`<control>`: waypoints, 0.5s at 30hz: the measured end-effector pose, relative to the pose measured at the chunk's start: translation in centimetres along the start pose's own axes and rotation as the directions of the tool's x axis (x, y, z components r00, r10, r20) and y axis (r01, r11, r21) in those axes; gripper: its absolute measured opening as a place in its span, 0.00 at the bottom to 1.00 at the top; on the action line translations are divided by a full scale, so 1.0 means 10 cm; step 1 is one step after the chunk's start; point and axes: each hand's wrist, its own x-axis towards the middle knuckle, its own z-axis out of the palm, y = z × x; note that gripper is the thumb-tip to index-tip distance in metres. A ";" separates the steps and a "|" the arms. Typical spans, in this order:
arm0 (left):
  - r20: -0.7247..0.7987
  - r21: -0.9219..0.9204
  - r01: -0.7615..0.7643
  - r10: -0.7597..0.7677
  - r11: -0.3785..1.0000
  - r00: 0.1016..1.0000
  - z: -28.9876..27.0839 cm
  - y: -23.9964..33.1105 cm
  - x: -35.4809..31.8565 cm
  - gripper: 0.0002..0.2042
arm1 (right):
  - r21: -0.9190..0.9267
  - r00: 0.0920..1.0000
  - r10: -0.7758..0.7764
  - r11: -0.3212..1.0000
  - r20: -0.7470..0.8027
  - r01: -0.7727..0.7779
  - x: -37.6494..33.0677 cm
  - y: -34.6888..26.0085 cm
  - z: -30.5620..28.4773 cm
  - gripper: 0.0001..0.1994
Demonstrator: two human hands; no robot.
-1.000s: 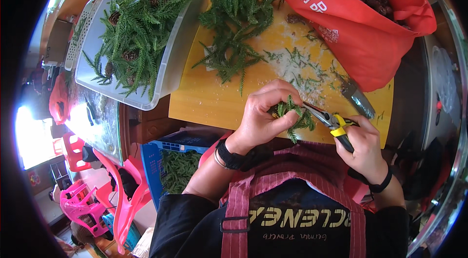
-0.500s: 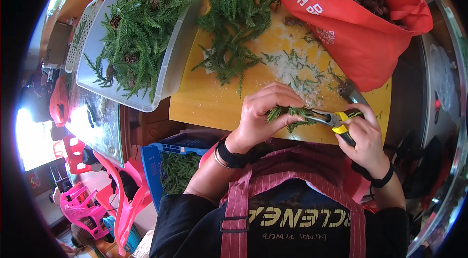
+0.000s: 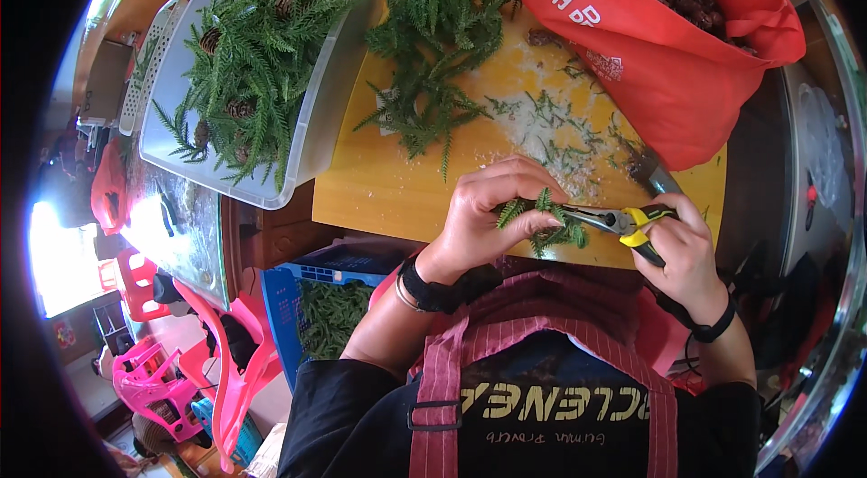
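My left hand [image 3: 492, 211] pinches a small green artificial fir sprig [image 3: 569, 227] over the near edge of the yellow table [image 3: 397, 202]. My right hand [image 3: 682, 243] is wrapped round yellow-and-black long-nose pliers [image 3: 623, 222]. The jaws of the pliers point left and reach the sprig beside my left fingertips; whether they grip its stem is too small to tell. Beyond my hands, green clippings and white crumbs [image 3: 551, 139] lie scattered on the tabletop.
A clear plastic bin [image 3: 312, 126] of green sprigs and pine cones stands at left. Loose fir branches [image 3: 438, 35] lie beside it. At right sits a red bag [image 3: 686, 89] with brown cones. Below the table is a blue crate [image 3: 282, 311] of greenery. A pink chair [image 3: 239, 388] stands lower left.
The pliers and my right hand have shifted slightly right. More of the sprig shows between my left fingers and the jaws, and its leaves have turned.
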 end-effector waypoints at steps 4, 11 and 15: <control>0.000 -0.044 0.068 -0.068 0.997 0.998 0.01 0.00 -0.02 0.09 | -0.001 1.000 -0.019 1.000 0.001 0.019 0.01 0.00 0.00 0.09; 0.033 -0.168 0.156 -0.153 0.973 0.988 -0.01 0.02 -0.03 0.08 | 0.000 0.999 -0.042 0.999 -0.002 0.042 0.05 -0.04 -0.02 0.09; 0.042 -0.194 0.188 -0.183 0.963 0.982 -0.02 0.01 -0.04 0.08 | -0.008 0.998 -0.055 0.998 -0.012 0.055 0.04 -0.04 -0.01 0.09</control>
